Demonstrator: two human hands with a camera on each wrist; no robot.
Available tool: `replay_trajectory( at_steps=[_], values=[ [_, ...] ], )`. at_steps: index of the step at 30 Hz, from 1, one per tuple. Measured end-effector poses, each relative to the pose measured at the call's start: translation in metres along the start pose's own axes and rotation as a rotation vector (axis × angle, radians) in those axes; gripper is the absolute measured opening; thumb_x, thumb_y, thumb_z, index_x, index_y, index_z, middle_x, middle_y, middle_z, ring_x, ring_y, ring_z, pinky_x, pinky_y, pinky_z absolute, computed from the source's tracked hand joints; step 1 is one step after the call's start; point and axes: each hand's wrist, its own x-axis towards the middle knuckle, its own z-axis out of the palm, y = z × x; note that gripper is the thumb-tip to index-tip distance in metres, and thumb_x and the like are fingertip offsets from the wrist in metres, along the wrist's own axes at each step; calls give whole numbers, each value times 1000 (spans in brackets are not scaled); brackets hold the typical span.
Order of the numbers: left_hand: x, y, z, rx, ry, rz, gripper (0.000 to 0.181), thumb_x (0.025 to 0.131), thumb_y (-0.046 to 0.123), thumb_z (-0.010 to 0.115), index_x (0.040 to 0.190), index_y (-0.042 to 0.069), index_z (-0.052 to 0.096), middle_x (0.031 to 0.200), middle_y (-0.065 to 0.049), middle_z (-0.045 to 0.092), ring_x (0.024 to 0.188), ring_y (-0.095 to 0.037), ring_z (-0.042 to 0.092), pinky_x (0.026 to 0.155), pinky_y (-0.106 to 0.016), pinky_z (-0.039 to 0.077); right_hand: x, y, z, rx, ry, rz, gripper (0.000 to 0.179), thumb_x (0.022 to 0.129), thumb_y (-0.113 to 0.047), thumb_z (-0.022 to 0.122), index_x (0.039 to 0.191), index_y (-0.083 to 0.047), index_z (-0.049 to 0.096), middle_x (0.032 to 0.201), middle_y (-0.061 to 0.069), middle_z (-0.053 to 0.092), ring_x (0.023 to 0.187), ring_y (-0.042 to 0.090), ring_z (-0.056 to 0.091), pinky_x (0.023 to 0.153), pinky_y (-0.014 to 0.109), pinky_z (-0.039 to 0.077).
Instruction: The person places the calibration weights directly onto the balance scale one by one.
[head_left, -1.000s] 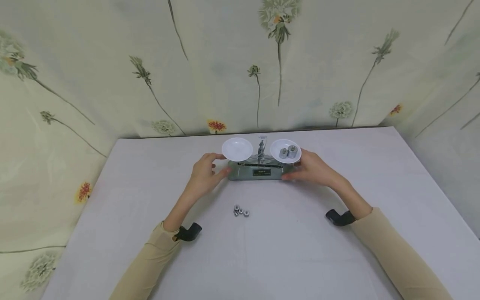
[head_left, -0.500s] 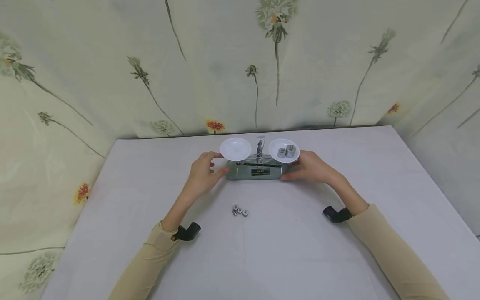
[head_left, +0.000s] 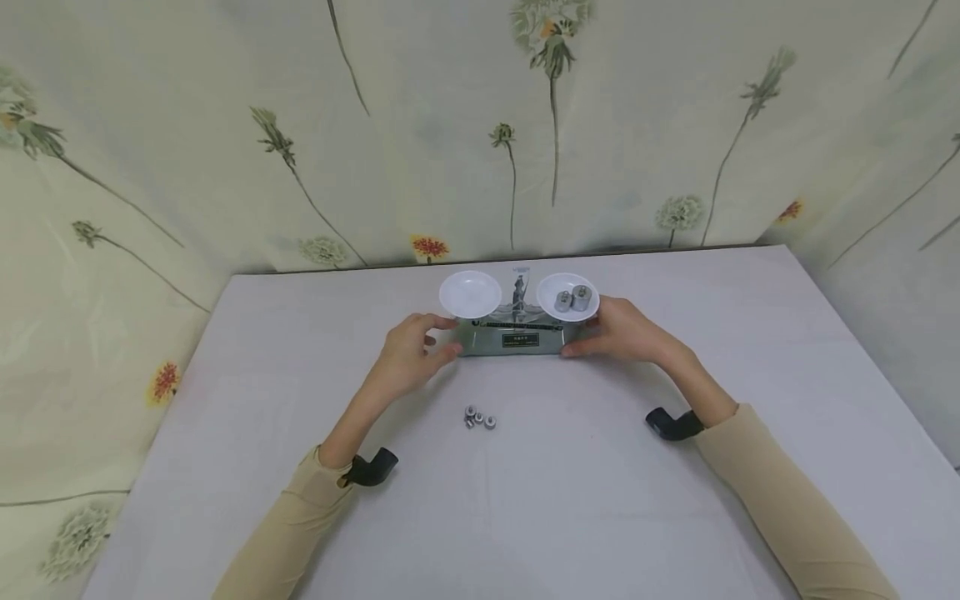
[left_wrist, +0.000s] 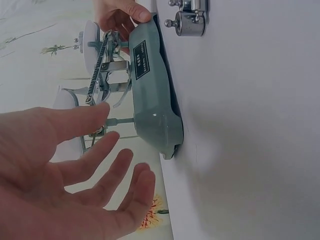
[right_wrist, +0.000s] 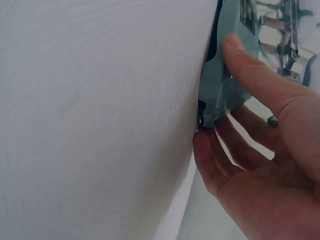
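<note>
A green balance scale (head_left: 491, 340) with two white pans stands at the back of the table. Its right pan (head_left: 551, 286) bears two metal weights (head_left: 581, 297); the left pan (head_left: 470, 294) is bare. My right hand (head_left: 632, 333) grips the right end of the base, thumb on the front face and fingers around the end, as the right wrist view confirms. At the left end hovers my left hand (head_left: 408, 354). In the left wrist view its fingers (left_wrist: 115, 175) are loosely spread, and a gap shows between them and the base (left_wrist: 155, 100).
Several small metal weights (head_left: 490, 422) lie in a cluster on the white tablecloth (head_left: 525, 517), in front of the scale. Behind the table hangs a flower-patterned cloth (head_left: 420, 150). Each wrist carries a black camera mount (head_left: 373, 467).
My left hand has shifted slightly down and toward the front relative to the base. The right hand keeps its grip, and the weights stay where they were. The head view moved a little.
</note>
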Motion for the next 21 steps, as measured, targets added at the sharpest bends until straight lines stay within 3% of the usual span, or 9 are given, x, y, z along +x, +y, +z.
replay_trajectory(
  at_steps=[10,16,21],
  values=[
    [-11,4,2,24,-140,54,34,103,21,73,133,6,71,137,-18,71,119,-39,72,99,-48,62,0,0,0,-2,3,2,81,81,-23,97,149,-5,57,145,18,69,130,41,69,111,56,56],
    [-15,5,2,32,-164,51,35,103,20,73,134,6,70,139,-18,70,122,-39,70,102,-50,60,0,0,1,-3,0,8,80,81,-23,97,148,-5,58,143,18,70,129,42,70,111,56,56],
    [-15,5,6,54,-145,42,34,102,22,74,133,8,72,143,-20,67,128,-41,65,109,-56,55,0,1,0,6,-1,3,79,81,-22,97,148,-5,58,143,18,70,128,42,70,111,56,56]
  ],
)
